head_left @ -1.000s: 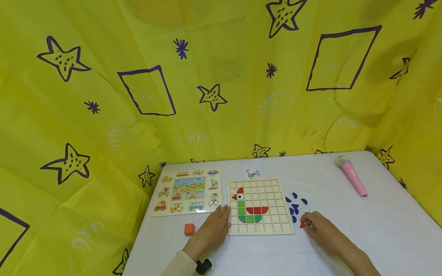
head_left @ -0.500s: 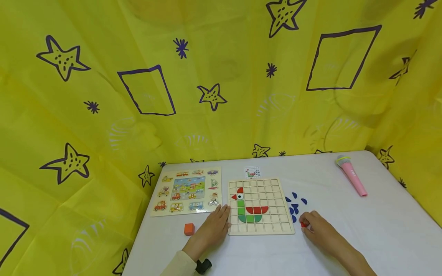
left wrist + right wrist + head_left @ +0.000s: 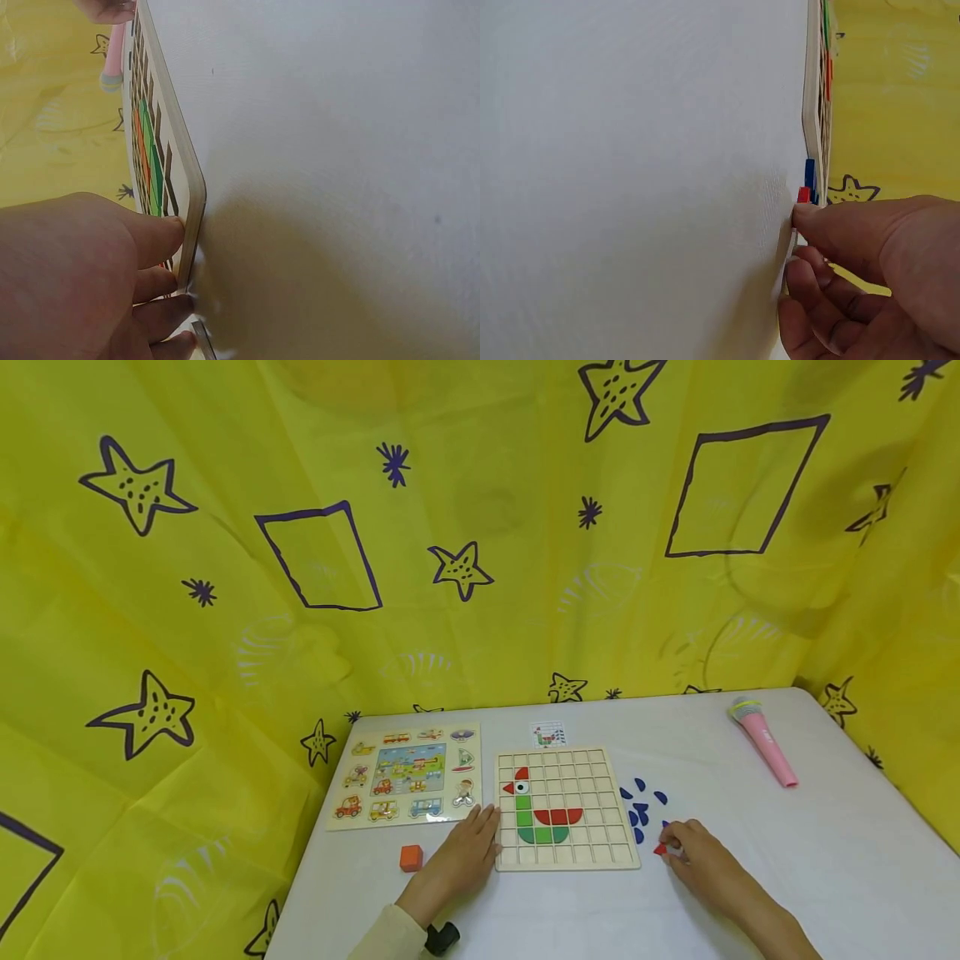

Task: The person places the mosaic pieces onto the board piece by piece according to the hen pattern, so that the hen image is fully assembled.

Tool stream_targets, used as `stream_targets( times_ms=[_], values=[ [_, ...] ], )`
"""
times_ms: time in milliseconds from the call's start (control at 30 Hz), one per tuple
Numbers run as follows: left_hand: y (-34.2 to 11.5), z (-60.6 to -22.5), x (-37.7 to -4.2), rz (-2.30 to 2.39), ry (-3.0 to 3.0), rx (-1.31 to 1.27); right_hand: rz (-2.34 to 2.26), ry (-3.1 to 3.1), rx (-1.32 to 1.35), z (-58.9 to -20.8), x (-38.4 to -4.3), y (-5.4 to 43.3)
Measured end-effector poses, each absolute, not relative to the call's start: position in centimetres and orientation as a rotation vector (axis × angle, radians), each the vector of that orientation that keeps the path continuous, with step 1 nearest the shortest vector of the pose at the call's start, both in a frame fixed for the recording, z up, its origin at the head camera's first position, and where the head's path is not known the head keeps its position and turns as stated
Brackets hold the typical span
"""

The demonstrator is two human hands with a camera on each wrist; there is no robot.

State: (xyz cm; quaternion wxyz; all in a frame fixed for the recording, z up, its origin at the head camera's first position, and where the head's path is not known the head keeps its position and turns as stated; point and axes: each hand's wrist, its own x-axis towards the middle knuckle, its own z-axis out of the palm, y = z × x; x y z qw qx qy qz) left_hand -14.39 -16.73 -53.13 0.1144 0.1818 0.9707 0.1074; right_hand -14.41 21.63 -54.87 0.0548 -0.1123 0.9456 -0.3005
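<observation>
My left hand rests along the left edge of the wooden grid board; its thumb touches the board's rim in the left wrist view. Set in the board are red, green and white eye pieces forming a bird, with a red half-boat shape at its middle. My right hand, right of the board, pinches a small red triangular piece at its fingertips, low over the tablecloth. In the right wrist view the red piece shows just past the thumb tip. The curled fingers partly hide it.
Several dark blue half-round pieces lie between board and right hand. A small pattern card sits behind the board. To the left are a vehicle puzzle and an orange cube. A pink toy microphone lies far right.
The right fingers have shifted slightly and turned the red piece, which showed less half a second ago and more now. My left hand and the board have stayed put.
</observation>
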Motion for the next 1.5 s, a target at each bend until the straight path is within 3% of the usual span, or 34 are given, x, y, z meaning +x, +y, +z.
stream_targets(
  times_ms=[800,1100,1500],
  values=[
    [-16.7,-53.1,-14.4,0.327,2.846,0.53,-0.919,3.021,-0.54,-55.2,-15.1,20.7],
    [-16.7,-53.0,-14.3,0.347,2.836,0.512,-1.018,2.841,-0.474,-53.4,-16.0,15.9],
    [-16.7,-53.4,-14.5,0.359,2.839,0.505,-0.935,2.864,-0.644,-53.5,-14.8,8.3]
  ],
)
